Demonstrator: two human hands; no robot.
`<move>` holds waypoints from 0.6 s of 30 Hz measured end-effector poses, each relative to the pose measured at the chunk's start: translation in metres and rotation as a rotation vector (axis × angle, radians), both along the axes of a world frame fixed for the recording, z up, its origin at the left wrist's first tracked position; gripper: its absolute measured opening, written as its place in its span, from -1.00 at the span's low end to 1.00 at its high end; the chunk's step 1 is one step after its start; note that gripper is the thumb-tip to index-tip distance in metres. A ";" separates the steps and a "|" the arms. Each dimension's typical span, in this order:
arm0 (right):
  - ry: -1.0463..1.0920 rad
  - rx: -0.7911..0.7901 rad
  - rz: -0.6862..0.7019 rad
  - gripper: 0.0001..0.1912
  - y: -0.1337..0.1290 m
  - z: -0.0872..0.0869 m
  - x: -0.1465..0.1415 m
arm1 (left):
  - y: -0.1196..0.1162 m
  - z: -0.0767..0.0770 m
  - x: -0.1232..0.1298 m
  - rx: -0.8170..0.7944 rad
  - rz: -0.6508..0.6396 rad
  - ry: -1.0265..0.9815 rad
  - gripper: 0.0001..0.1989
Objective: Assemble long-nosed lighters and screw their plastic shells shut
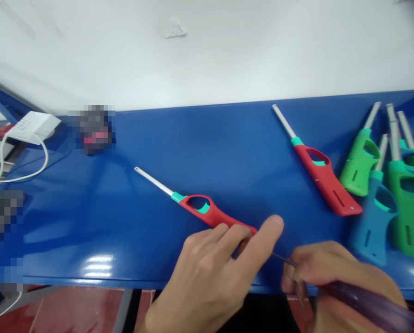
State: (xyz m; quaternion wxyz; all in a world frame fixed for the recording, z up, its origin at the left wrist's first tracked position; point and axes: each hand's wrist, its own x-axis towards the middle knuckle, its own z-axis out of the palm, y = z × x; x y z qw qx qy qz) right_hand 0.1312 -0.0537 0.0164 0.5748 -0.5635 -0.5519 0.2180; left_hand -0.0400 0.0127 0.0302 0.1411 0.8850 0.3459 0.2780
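Observation:
A red gas lighter (222, 217) with a turquoise trigger and collar lies across the blue table, its metal tube pointing up and left. My left hand (214, 270) is closed on the rear of its handle, thumb raised over the end. From the right, my right hand (342, 277) grips a screwdriver (362, 298) with a dark purple, see-through handle, blurred at its end. Its thin shaft reaches toward the lighter's butt end. My left thumb and fingers hide the tip, so whether it touches the lighter cannot be seen.
Another red lighter (323, 178) lies to the right, beside several green and blue lighters (375, 222) grouped at the right edge. A white adapter box (33, 126) with a looped cable sits far left, near a pixelated dark object (95, 129). A white wall (228, 51) rises behind the table.

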 end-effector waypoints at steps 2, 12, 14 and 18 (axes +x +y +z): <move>-0.009 -0.006 0.056 -0.72 -0.001 -0.002 0.004 | 0.001 0.001 0.000 0.000 -0.010 0.005 -0.57; -0.028 -0.037 -0.136 -0.64 0.001 0.004 -0.010 | 0.002 0.002 0.000 -0.011 -0.033 0.018 -0.56; -0.048 -0.028 -0.148 -0.63 0.003 0.006 -0.011 | 0.002 0.001 -0.001 -0.031 -0.033 0.022 -0.55; -0.045 -0.011 -0.130 -0.67 0.006 0.006 -0.011 | 0.003 -0.003 -0.003 -0.052 -0.033 0.026 -0.47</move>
